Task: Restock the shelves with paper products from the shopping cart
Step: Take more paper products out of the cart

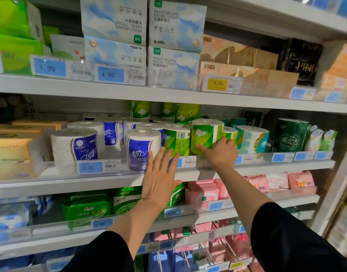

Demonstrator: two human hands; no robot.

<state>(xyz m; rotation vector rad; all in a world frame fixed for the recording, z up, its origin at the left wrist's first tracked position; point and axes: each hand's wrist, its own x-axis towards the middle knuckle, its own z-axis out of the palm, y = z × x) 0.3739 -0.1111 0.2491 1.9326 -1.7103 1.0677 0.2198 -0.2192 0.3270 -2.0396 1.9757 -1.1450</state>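
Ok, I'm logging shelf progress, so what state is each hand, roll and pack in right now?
Left hand: open, fingers straight, in front of the shelf edge.
Right hand: gripping the green roll, upright on the shelf.
Second green roll: upright, untouched.
Blue rolls: upright.
Facial tissue packs: stacked, some upside down.

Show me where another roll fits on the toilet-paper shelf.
Free: the gap between the front blue roll and the second blue roll. Crowded: the green rolls by the right hand, packed tight; left hand hovers open.
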